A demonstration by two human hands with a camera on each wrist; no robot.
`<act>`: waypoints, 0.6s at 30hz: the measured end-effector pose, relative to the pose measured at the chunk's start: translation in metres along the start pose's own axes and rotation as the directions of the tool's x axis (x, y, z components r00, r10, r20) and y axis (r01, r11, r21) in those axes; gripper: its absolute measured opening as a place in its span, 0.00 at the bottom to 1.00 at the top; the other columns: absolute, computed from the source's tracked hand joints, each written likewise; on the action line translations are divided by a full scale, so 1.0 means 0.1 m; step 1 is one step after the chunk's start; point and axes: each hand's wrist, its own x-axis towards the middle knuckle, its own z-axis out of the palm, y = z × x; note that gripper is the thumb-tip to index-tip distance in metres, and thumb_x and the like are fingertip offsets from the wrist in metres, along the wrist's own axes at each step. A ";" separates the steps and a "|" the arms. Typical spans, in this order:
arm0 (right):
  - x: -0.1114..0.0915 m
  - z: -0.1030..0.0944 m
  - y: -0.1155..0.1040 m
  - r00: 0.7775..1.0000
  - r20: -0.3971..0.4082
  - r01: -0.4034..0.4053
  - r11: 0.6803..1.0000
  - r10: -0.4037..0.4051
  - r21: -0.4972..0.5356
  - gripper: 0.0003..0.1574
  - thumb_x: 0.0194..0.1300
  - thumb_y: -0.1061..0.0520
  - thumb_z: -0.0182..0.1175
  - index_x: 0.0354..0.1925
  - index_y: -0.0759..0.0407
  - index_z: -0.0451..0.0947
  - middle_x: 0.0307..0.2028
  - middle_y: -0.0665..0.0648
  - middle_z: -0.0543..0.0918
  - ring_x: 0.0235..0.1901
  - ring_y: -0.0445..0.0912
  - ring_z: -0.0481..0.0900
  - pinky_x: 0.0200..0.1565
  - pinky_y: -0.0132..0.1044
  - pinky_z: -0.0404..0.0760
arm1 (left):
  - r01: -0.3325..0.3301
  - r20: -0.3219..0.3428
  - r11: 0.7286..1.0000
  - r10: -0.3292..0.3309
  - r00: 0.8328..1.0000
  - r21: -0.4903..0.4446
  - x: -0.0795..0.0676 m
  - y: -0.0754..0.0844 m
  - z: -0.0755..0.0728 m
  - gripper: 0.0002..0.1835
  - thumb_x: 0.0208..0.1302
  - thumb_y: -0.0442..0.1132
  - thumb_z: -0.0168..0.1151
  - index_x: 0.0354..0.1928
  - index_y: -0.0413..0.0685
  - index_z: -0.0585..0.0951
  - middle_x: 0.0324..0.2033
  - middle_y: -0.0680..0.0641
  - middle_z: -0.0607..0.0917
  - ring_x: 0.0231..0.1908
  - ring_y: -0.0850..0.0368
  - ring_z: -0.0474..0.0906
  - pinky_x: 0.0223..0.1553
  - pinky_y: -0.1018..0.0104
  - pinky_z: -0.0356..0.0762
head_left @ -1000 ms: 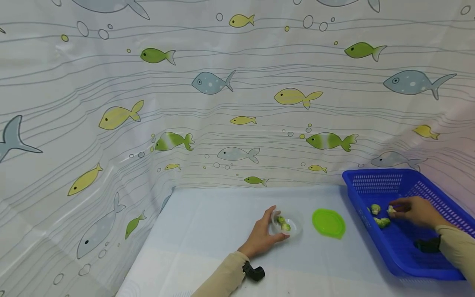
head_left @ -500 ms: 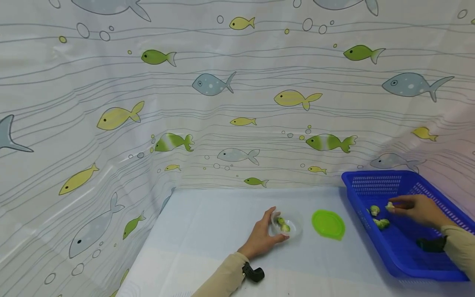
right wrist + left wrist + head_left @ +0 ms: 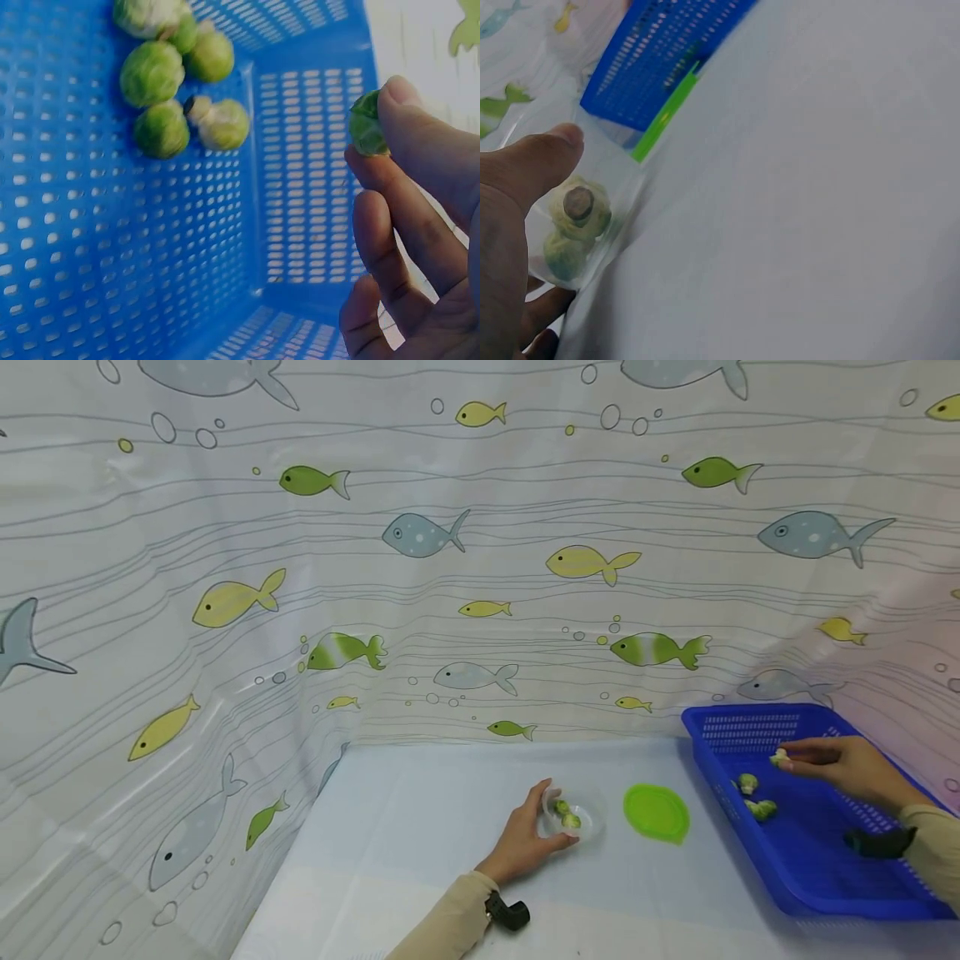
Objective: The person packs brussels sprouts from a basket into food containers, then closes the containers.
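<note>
My left hand [image 3: 519,843] grips a clear plastic container [image 3: 594,817] on the table, thumb on the near side and fingers round the far side. Two Brussels sprouts [image 3: 579,210] lie inside it, seen through its wall in the left wrist view. Above the blue basket [image 3: 780,881], my right hand [image 3: 862,770] pinches one Brussels sprout [image 3: 367,126] between thumb and index finger. The other fingers of that hand are bent loosely and hold nothing. Several more Brussels sprouts [image 3: 152,73] lie in the basket, grouped along its left side in the head view.
A bright green lid [image 3: 656,812] lies flat on the white table [image 3: 405,802] between the container and the basket. Behind the table hangs a fish-patterned curtain [image 3: 420,618], which also runs down the left side. Perforated walls rise round the basket.
My right hand has lifted the pinched Brussels sprout up from the basket floor and slightly left. My left hand keeps its grip on the container. The head view has shifted a little.
</note>
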 end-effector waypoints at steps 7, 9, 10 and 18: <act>0.02 -0.02 -0.21 0.998 -0.016 0.062 0.998 -0.062 0.007 0.38 0.73 0.40 0.68 0.66 0.67 0.80 0.54 0.71 0.88 0.46 0.37 0.85 0.45 0.61 0.85 | -0.007 -0.002 1.000 0.007 1.000 0.002 -0.01 0.01 -0.01 0.53 0.62 0.54 0.77 0.82 0.48 0.58 0.73 0.50 0.78 0.77 0.46 0.68 0.77 0.46 0.67; 0.03 -0.01 -0.28 0.997 -0.018 0.076 0.997 -0.075 0.026 0.36 0.72 0.41 0.69 0.66 0.65 0.81 0.54 0.69 0.89 0.43 0.24 0.77 0.46 0.60 0.86 | -0.002 -0.001 1.000 0.002 1.000 -0.004 -0.01 0.01 -0.01 0.53 0.62 0.54 0.77 0.82 0.48 0.58 0.73 0.50 0.77 0.77 0.45 0.68 0.77 0.46 0.66; 0.03 -0.01 -0.32 0.997 -0.015 0.079 0.996 -0.079 0.036 0.36 0.72 0.41 0.69 0.66 0.65 0.81 0.54 0.68 0.89 0.42 0.21 0.75 0.46 0.60 0.86 | 0.000 -0.001 1.000 0.000 1.000 -0.005 -0.01 0.01 -0.01 0.53 0.62 0.54 0.77 0.82 0.48 0.58 0.73 0.50 0.77 0.77 0.45 0.68 0.77 0.46 0.67; 0.04 0.04 -0.58 0.995 -0.022 0.099 0.993 -0.098 0.058 0.32 0.71 0.42 0.70 0.62 0.62 0.85 0.50 0.62 0.91 0.48 0.43 0.85 0.45 0.50 0.87 | 0.000 0.004 1.000 0.000 1.000 -0.007 -0.01 0.00 -0.01 0.53 0.63 0.55 0.77 0.82 0.49 0.58 0.74 0.51 0.77 0.77 0.47 0.68 0.77 0.46 0.67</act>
